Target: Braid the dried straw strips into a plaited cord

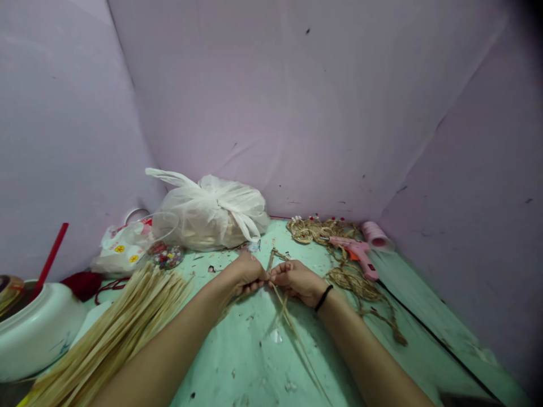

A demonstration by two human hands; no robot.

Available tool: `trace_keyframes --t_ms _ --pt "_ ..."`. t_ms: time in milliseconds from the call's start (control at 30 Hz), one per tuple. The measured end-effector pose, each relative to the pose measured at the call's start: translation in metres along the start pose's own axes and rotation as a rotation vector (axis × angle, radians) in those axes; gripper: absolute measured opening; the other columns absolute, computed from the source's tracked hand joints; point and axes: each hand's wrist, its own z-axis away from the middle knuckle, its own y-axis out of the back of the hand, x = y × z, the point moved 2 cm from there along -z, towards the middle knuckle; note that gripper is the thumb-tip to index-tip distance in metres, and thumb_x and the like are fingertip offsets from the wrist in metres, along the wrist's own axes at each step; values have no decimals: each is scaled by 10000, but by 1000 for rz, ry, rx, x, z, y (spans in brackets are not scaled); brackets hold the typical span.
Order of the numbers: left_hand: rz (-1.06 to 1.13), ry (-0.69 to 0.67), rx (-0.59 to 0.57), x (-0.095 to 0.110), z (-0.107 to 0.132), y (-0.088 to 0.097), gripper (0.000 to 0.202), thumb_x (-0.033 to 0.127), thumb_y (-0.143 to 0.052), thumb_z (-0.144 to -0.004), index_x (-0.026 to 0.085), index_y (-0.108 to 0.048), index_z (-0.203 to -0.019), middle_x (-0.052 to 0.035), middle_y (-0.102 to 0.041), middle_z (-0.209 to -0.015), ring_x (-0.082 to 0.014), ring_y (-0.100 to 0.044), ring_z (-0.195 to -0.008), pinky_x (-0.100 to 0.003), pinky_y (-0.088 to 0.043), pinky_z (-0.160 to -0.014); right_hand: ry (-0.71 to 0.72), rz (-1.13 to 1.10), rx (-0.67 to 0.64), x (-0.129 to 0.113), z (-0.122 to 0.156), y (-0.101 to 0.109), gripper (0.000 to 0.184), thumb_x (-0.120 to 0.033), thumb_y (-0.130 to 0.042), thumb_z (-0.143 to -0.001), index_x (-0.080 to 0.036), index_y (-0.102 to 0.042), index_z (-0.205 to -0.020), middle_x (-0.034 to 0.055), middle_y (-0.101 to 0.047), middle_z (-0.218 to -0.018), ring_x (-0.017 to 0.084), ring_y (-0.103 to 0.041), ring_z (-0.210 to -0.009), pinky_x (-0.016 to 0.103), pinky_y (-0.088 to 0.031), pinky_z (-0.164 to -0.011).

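Observation:
Both hands meet over the green floor (254, 362), pinching a few thin straw strands (288, 319) that trail toward me and poke up past the fingers. My left hand (246, 273) is closed on the strands from the left. My right hand (297, 281), with a black band on its wrist, is closed on them from the right. The two sets of fingertips touch.
A big bundle of pale straw (114, 333) lies at the left beside a white pot (38, 333). A tied white plastic bag (212, 212), a jar of beads (167, 254), braided rope (356, 280), a pink glue gun (356, 251) and a pink spool (375, 234) lie by the wall.

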Motion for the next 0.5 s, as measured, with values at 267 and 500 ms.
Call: trace_keyframes --t_ms 267,500 --pt "128 -91 74 1 0 -4 94 106 -541 -561 133 -471 -505 82 -299 -313 -23 -197 -269 -180 -100 -304 119 346 83 -10 7 14 90 -56 -526 -536 -119 -585 -508 -34 -519 -405 48 -385 -367 167 -285 -383" --pt "142 -14 -12 -7 -8 -5 103 140 -543 -575 130 -471 -502 63 -347 -359 -26 -194 -290 -188 -92 -329 133 659 252 -28 24 62 81 -133 -552 -557 -127 -628 -530 25 -590 -476 101 -500 -442 189 -337 -430"
